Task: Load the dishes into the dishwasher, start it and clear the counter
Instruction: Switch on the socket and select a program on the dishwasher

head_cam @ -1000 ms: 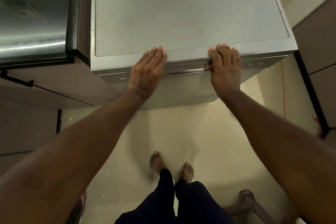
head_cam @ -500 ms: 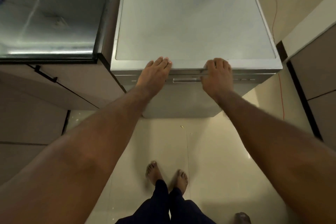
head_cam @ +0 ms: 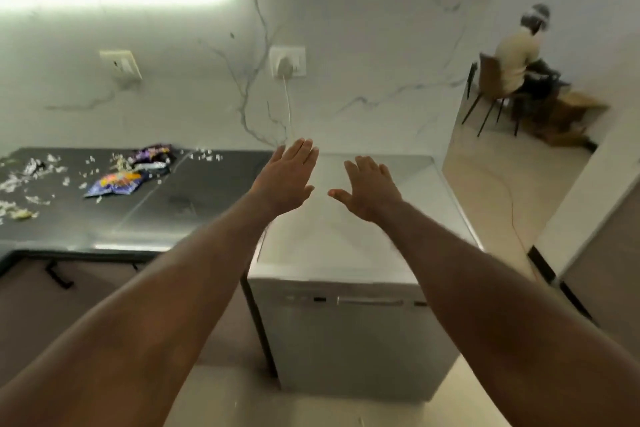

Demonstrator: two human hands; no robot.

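Both hands, left (head_cam: pixel 289 177) and right (head_cam: pixel 369 189), hover open and empty (grip on nothing); wrappers (head_cam: pixel 128 172) could scatter off the desk (head_cam: pixel 194 204) if swept carelessly.

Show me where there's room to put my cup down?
The pale top of the silver dishwasher is bare, under the raised left hand and right hand. The dark grey counter is free beside it; farther left, colourful snack wrappers and white crumbs crowd it.

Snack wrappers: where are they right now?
In the head view the snack wrappers lie on the dark counter, left of the dishwasher and of both raised hands, among scattered scraps below the wall switch.
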